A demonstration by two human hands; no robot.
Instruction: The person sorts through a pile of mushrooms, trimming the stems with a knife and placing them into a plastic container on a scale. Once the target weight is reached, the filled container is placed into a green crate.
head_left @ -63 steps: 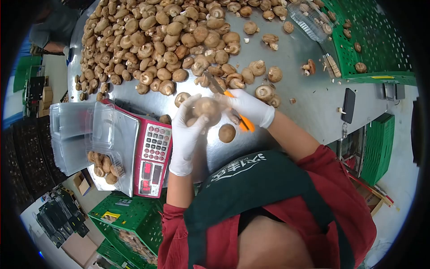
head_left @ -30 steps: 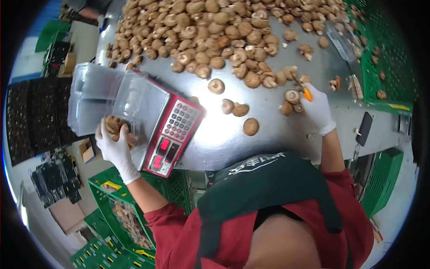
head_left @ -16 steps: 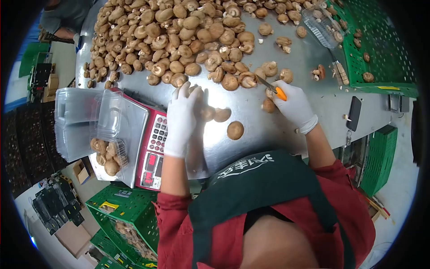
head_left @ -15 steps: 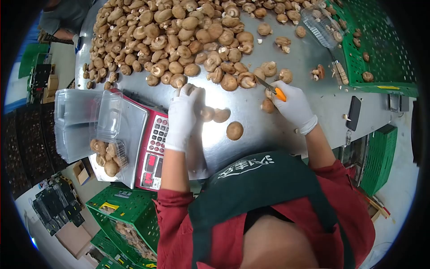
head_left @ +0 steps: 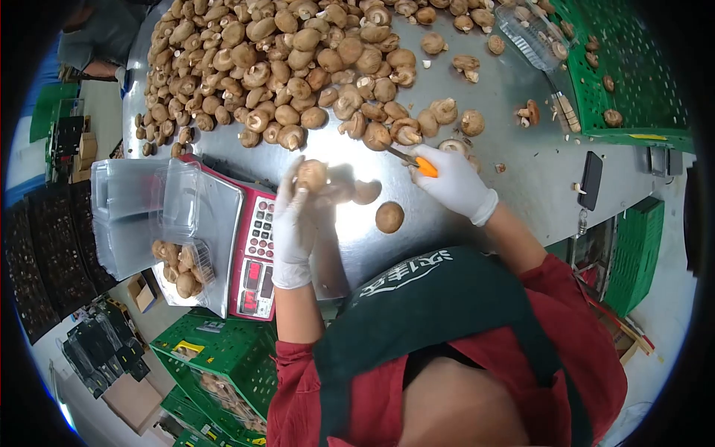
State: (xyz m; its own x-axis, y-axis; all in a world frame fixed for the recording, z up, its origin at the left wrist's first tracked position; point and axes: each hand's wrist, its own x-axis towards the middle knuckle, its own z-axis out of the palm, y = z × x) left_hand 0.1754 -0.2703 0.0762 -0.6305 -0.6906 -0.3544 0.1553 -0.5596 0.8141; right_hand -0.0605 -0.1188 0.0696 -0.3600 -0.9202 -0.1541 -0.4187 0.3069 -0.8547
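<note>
My left hand (head_left: 295, 231), in a white glove, holds a brown mushroom (head_left: 312, 175) between its fingertips, just right of the red scale (head_left: 255, 261). In my gloved right hand (head_left: 451, 184) is a knife with an orange handle (head_left: 426, 167). Its blade points left, close to a mushroom (head_left: 377, 136) at the edge of the large mushroom pile (head_left: 275, 71). Two loose mushrooms lie between my hands, one of them a round cap (head_left: 389, 217). On the scale's plate, a clear tray (head_left: 199, 262) holds several mushrooms.
Clear plastic containers (head_left: 123, 216) are stacked left of the scale. A green crate (head_left: 633, 74), a brush-like tool (head_left: 566, 112) and a black phone (head_left: 590, 181) are at the right. Green crates (head_left: 216, 335) stand below left. Another person's arm (head_left: 100, 69) shows at upper left.
My left hand has drawn back from the pile with a mushroom in its fingers. My right hand, with the knife, has moved left and slightly down, nearer to the left hand.
</note>
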